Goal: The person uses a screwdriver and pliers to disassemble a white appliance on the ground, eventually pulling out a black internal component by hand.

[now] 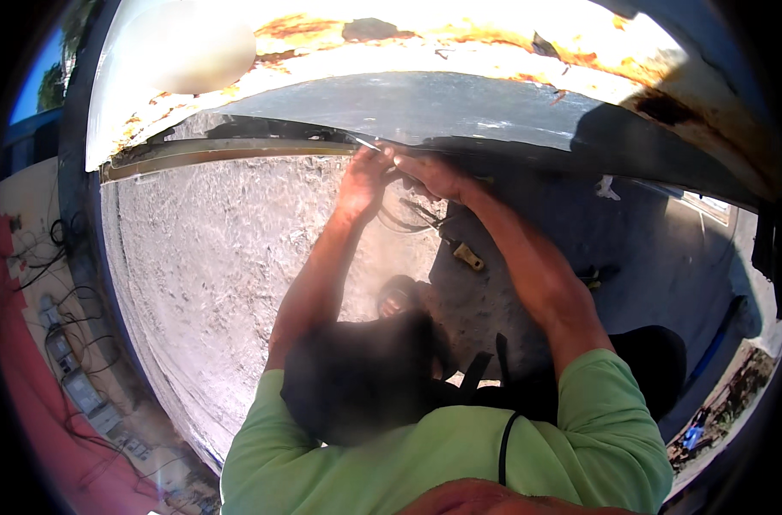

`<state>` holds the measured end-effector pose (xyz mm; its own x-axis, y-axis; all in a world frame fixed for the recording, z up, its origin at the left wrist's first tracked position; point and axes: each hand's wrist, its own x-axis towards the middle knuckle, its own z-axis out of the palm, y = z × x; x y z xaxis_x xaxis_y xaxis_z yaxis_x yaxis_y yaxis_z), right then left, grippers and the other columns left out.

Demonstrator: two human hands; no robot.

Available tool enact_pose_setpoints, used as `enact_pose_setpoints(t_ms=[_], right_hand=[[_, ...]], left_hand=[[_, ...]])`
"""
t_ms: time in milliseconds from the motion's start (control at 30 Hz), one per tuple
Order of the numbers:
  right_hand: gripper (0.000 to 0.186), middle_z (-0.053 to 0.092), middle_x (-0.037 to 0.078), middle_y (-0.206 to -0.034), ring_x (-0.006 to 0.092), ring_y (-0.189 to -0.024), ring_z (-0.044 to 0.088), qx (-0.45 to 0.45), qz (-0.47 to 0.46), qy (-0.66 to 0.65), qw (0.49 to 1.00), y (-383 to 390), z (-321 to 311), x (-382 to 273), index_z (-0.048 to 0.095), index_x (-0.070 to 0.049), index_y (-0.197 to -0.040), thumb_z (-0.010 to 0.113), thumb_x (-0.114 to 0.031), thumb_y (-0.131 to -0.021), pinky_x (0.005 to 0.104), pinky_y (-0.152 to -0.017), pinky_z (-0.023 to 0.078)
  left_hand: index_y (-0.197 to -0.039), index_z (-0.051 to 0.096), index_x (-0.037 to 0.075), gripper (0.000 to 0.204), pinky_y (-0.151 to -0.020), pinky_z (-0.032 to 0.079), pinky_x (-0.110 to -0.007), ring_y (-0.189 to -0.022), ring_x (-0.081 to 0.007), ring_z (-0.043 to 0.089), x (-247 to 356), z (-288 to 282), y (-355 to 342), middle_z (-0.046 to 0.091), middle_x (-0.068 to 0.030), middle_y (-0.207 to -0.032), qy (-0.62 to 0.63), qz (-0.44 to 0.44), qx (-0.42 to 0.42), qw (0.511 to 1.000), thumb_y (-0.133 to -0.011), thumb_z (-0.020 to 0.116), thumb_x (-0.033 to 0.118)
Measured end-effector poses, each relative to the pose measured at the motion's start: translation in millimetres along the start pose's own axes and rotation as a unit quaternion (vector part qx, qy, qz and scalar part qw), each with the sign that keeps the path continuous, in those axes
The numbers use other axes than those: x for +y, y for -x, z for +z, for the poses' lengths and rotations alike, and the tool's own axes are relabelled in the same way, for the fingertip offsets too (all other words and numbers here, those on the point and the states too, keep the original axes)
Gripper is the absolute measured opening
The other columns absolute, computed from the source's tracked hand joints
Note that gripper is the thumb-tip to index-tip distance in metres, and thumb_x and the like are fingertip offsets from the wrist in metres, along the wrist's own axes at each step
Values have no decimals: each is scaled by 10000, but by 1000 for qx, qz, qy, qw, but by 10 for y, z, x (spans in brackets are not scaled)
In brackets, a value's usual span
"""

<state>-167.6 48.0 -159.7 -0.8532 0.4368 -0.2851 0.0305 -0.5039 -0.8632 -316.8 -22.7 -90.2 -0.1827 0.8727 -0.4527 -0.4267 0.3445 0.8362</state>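
Both hands meet at the lower edge of a rusty, pale metal panel [528, 53]. My left hand [365, 180] is closed, with a thin, pale stick [367, 143] poking out from its fingertips toward the panel's dark underside. My right hand [436, 176] reaches in from the right, fingers bent and pressed up against the left fingertips. What it grips, if anything, is hidden. Below the hands, a tool with a tan handle [468, 256] and a dark metal end lies on the ground beside a loop of thin cable [400, 227].
A brownish metal strip [228, 158] runs under the panel to the left of my hands. Rough grey ground [211, 249] lies below, in deep shadow at right. Cables and grey boxes [82, 393] line the far left. My foot [397, 296] shows beneath my arms.
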Motion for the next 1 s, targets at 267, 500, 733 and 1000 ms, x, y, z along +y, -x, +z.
enact_pose_setpoints(t_ms=[267,500,733,1000], right_hand=[[356,471,-5,-646,71,-421,328,70,114,-281,950,-73,894,-169,505,-151,-1016,427,-494,-1068,260,-382,202],[368,439,-19,-626,74,-442,318,83,123,-260,954,99,970,-386,457,-175,-1121,404,-534,-1062,262,-413,250],[422,486,2,-654,87,-475,404,107,123,-139,977,343,850,-330,542,-86,-1152,413,-479,-1068,276,-411,293],[524,538,29,-659,99,-500,445,80,160,30,983,429,514,-603,619,5,-1072,436,-486,-1064,302,-446,338]], left_hand=[[-1202,596,19,396,-649,524,-283,-834,-202,658,204,-297,290,690,-166,-1087,-4,-28,-16,999,-1057,507,376],[-1247,565,0,400,-613,446,-270,-810,-164,588,226,-190,423,648,-97,-1023,18,-28,29,999,-1064,486,346],[-1249,575,-4,455,-767,466,-310,-953,-191,614,121,-122,486,673,-149,-1137,-18,-41,-11,999,-1026,561,392],[-1288,531,-50,456,-904,517,-440,-1068,-331,627,125,99,437,613,-208,-1250,54,-35,-21,998,-1046,522,336]])
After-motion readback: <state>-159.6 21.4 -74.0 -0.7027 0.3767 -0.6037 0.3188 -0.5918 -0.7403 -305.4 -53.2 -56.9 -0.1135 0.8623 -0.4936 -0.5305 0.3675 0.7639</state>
